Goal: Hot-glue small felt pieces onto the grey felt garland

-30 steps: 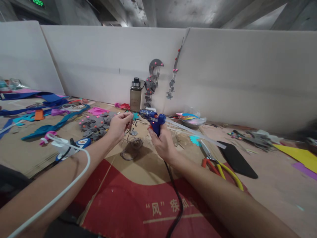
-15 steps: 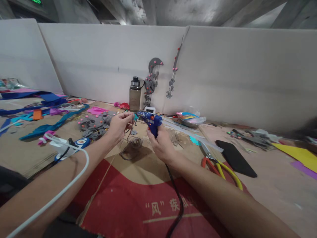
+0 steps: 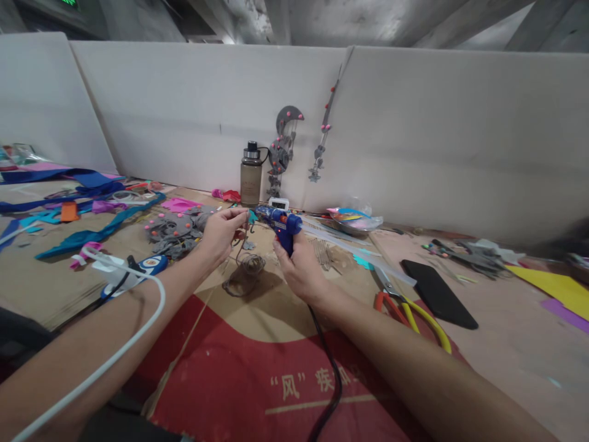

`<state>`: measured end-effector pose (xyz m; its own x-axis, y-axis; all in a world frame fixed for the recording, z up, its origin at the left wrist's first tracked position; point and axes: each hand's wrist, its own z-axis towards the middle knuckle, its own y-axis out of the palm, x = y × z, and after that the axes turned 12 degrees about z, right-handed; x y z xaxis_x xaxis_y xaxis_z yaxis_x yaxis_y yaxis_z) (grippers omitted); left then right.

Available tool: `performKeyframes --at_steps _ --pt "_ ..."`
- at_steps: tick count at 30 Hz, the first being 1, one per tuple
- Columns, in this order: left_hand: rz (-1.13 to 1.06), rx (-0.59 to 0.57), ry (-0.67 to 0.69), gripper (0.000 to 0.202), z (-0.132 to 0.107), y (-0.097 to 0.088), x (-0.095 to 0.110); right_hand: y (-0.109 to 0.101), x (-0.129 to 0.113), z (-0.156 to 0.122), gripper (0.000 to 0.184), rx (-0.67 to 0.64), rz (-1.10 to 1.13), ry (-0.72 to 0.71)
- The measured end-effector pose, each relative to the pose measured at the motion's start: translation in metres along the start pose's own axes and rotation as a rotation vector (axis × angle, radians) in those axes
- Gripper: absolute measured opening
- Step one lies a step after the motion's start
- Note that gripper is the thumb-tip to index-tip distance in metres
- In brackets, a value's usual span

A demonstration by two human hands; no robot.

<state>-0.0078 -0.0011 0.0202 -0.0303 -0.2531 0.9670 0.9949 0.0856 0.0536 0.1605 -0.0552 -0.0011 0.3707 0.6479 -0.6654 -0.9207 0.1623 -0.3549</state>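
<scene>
My right hand (image 3: pixel 299 264) is wrapped round the handle of a blue hot glue gun (image 3: pixel 286 226), whose nozzle points left. A small light glows on the gun, and its black cord (image 3: pixel 327 353) runs down toward me. Just left of the nozzle, my left hand (image 3: pixel 223 232) pinches a thin grey cord (image 3: pixel 242 245) between thumb and fingers. That cord hangs down to a loose coil (image 3: pixel 252 265) on the cardboard. A small teal piece (image 3: pixel 253 216) shows between the fingertips and the nozzle; whether the nozzle touches it I cannot tell.
Scissors (image 3: pixel 391 291) and a black phone (image 3: pixel 439 294) lie to the right. Clear glue sticks (image 3: pixel 368 252) stretch behind my right hand. A bottle (image 3: pixel 251 175) stands by the white partition. Grey felt pieces (image 3: pixel 172 230) lie left, and a white cable (image 3: pixel 154 319) crosses my left forearm.
</scene>
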Motion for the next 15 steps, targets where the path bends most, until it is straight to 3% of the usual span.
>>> performKeyframes --at_steps 15 --pt "0.005 -0.007 0.004 0.027 0.0000 -0.0003 -0.0007 0.0008 0.0010 -0.0008 0.026 -0.009 0.008 -0.004"
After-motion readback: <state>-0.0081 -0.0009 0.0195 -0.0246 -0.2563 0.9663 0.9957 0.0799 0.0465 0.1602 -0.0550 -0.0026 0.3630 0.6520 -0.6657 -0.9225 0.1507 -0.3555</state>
